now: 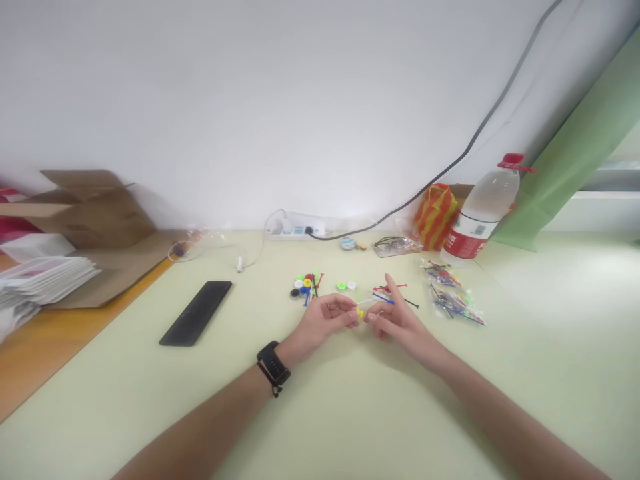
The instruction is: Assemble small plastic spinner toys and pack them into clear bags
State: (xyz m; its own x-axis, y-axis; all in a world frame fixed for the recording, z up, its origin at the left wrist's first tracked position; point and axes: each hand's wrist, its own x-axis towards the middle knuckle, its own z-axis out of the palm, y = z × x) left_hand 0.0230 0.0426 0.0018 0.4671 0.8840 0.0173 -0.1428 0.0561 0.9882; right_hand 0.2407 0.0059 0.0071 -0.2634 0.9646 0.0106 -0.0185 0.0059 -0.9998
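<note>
My left hand (327,319) and my right hand (395,319) meet over the pale green table (320,407), both pinching a small yellow and white plastic piece (361,309) between their fingertips. My right index finger sticks up and away. A black watch (273,367) is on my left wrist. Just beyond my hands lie a cluster of small coloured wheels and pins (306,285), two green and white wheels (346,286), and a few red, blue and black thin sticks (393,295).
Clear bags of coloured parts (453,293) lie right of my hands. A black phone (197,312) lies to the left. Along the wall stand a power strip (295,230), a water bottle (481,217), a striped bag (435,215) and cardboard boxes (85,207).
</note>
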